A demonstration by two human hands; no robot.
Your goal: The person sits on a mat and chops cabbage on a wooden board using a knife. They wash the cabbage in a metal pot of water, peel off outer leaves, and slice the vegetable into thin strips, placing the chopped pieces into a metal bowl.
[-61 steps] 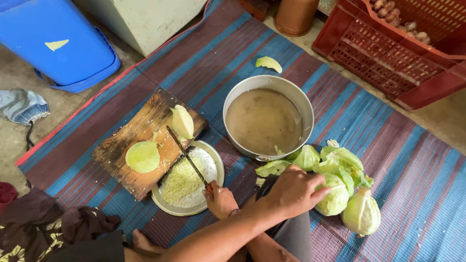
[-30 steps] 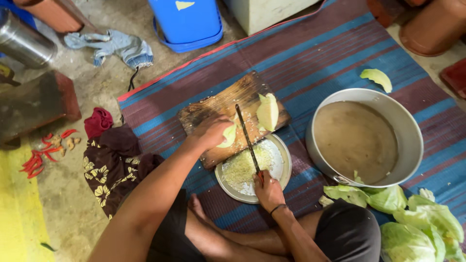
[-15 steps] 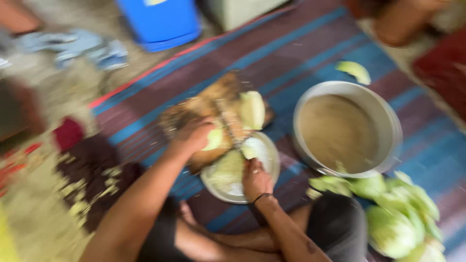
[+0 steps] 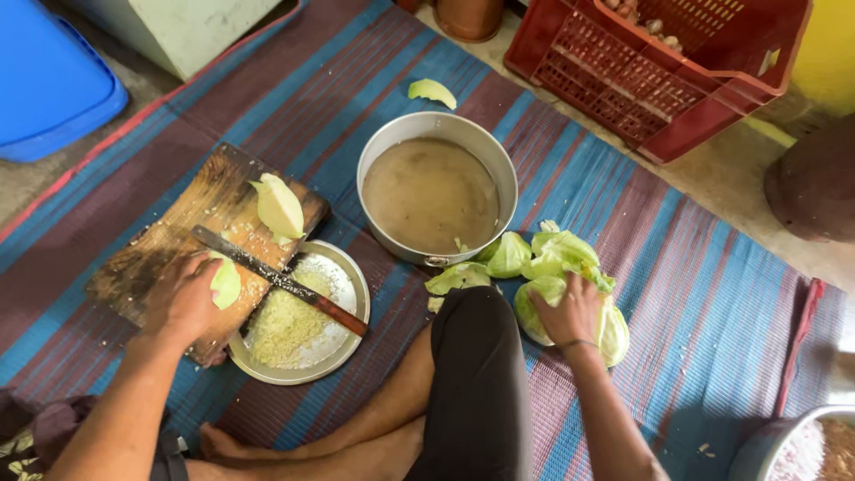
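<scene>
Risk: knife (image 4: 278,281) lying unheld, blade on wooden chopping board (image 4: 169,249), handle overhanging steel plate (image 4: 343,307) of shredded cabbage (image 4: 283,325); nudge from left forearm likely tipping it off or toward bare leg. Cabbage piece could be slipping on board.

Left hand (image 4: 183,298), lower left of frame, pressing down on cabbage piece (image 4: 226,283), fingers curled loosely over it. Right hand (image 4: 570,312), lower right of centre, fingers spread, gripping cabbage head (image 4: 614,331) among loose leaves (image 4: 534,258) beside metal pot (image 4: 436,191).

board (image 4: 178,240) left | plate (image 4: 343,343) middle | pot (image 4: 499,169) behind | cabbage (image 4: 561,258) right
</scene>
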